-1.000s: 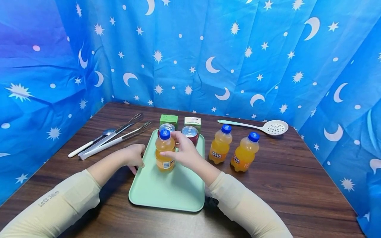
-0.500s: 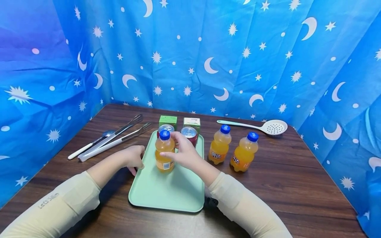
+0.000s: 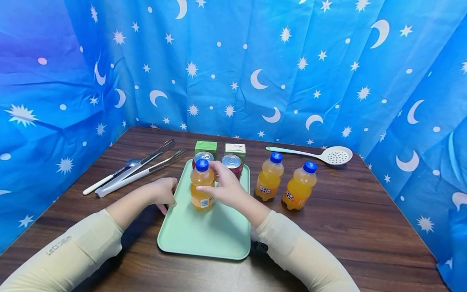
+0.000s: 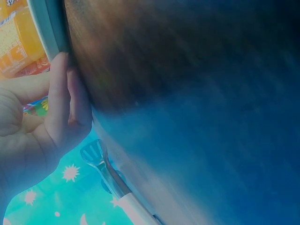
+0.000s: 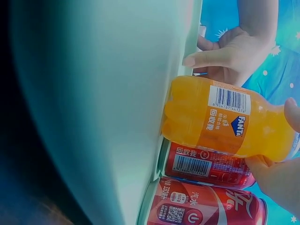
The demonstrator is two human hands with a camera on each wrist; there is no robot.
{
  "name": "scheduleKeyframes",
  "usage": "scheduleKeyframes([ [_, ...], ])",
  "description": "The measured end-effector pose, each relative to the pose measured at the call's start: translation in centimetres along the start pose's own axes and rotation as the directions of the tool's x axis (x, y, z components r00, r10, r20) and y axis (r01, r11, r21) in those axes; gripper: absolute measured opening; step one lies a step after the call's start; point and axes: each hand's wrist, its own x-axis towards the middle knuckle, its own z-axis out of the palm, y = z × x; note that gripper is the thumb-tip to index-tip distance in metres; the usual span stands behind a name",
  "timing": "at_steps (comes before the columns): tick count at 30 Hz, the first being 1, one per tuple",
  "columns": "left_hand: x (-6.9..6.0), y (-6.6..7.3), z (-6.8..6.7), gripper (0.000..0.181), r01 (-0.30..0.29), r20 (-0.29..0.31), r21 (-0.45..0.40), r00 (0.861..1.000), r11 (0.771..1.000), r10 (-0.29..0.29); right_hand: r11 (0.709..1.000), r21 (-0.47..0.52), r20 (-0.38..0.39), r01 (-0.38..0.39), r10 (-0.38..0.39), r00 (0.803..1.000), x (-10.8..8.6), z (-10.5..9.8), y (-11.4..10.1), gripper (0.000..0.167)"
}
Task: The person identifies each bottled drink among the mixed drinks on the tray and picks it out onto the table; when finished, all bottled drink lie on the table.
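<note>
Upright on the pale green tray [image 3: 204, 239] stands a Fanta bottle [image 3: 202, 202] of orange drink with a blue cap. My right hand [image 3: 230, 186] holds its upper part, thumb on the near side; some fingers are hidden behind it. With thumb and fingers, my left hand [image 3: 165, 192] grips the tray's left rim, as the left wrist view of the tray edge [image 4: 49, 28] also shows. Behind the bottle, two red soda cans [image 3: 232, 162] stand side by side on the tray. In the right wrist view the bottle [image 5: 206, 115] is beside the cans [image 5: 206, 201].
A green carton [image 3: 206, 146] and a white-topped carton [image 3: 235, 149] stand behind the cans. Right of the tray are two more orange drink bottles [image 3: 269, 182], with a white skimmer [image 3: 335, 156] farther back. Metal tongs [image 3: 135, 177] and a white-handled utensil [image 3: 100, 183] lie at left.
</note>
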Motion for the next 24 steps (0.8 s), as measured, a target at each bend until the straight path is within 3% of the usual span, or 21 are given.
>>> scheduleKeyframes([
  [24,-0.15,0.17,-0.04,0.030,-0.001,0.002,0.007,1.000,1.000,0.001,1.000,0.005,-0.015,-0.007,0.007,1.000,-0.72,-0.14,-0.33,0.062],
])
